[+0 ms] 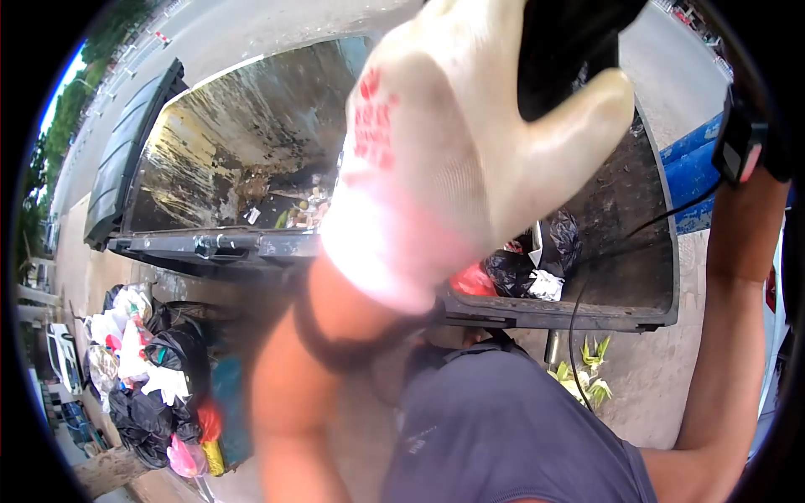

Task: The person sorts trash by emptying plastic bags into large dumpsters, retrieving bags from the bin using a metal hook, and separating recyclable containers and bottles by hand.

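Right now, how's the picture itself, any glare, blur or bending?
In the head view, glare bleaches the glove cuff on the left hand; in that same view, the left forearm looks soft and blurred; there too, fisheye distortion bows the side of the right-hand bin, and black fills the corners.

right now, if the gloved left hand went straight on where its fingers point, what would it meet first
Nothing shows ahead: the gloved left hand points at the picture's top edge, which cuts off its fingers. The black object beside its thumb seems off that line, though depth is unclear.
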Demonstrator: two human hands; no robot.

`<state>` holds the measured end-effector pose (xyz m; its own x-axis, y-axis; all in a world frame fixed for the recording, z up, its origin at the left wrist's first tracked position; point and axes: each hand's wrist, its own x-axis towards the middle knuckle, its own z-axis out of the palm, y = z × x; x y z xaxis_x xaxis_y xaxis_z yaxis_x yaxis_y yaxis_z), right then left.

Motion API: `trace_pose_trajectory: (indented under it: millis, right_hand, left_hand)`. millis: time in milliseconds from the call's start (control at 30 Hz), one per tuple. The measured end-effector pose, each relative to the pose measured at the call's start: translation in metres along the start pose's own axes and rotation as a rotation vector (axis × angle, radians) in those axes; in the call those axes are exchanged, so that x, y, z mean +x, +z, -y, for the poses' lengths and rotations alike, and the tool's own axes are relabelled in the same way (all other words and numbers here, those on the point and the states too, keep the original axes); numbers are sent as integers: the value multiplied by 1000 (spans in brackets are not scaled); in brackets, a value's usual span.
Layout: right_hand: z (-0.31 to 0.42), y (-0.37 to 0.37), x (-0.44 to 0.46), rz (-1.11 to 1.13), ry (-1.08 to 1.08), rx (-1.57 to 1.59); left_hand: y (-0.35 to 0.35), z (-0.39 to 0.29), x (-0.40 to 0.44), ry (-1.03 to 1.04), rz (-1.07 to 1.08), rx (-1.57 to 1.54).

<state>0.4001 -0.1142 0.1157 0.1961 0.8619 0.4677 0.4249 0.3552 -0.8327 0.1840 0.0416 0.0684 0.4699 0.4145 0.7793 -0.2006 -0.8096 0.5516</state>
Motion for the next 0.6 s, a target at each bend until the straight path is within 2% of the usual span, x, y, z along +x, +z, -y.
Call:
trace_pose_trajectory:
  millis: [33, 167, 300, 367, 433, 500, 600]
  right_hand:
    - [6, 11, 11, 34, -13, 24]
    - [27, 60, 74, 220, -29, 174]
    - [33, 102, 129, 452, 29, 412]
    - [3, 117, 130, 460, -265, 65]
    - [-18, 117, 120, 412, -487, -202]
    - [-14, 114, 105, 352, -455, -269]
    - [-17, 114, 98, 237, -266, -107]
  left_hand:
    - [-13, -9, 11, -75, 4, -96]
    - [-48, -18, 18, -285, -42, 11]
    - [-80, 41, -13, -133, -50, 205]
    - [-92, 51, -31, -244, -65, 157]
    - [-101, 43, -40, -597, -208, -140]
    - [-114, 46, -47, -646, -324, -204]
    - [-150, 67, -71, -566, -292, 75]
